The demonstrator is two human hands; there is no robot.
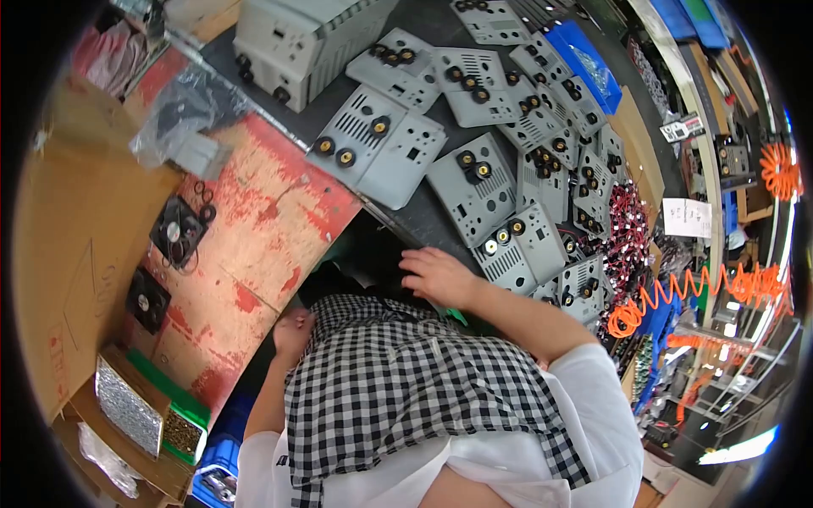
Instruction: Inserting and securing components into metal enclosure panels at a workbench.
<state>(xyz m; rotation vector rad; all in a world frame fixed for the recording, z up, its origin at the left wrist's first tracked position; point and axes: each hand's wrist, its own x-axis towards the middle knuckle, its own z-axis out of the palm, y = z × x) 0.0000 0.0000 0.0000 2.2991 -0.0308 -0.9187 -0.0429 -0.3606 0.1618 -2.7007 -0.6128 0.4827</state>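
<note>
Here's the right hand [436, 275], fingers loosely spread and bent, nothing visible in its grasp, at the edge of the dark bench [428, 213], near the closest grey panel [544, 241]. The left hand [294, 328] is half curled by the checked apron [406, 372]; I can't tell whether it holds anything. Panels overlap across the bench, the right forearm [529, 317] crossing in front of the lowest ones. Up top, a grey stack [296, 55]; to the right, a heap of red and black wires [622, 224] and an orange coiled hose [669, 298]. Over on the worn red table [254, 254], a black fan [176, 229] and a clear bag [182, 114]. Containers now: the blue bin [584, 63] holds small pieces, a cardboard box [159, 391] silvery bits, the green-edged box [193, 406] brassy ones.
</note>
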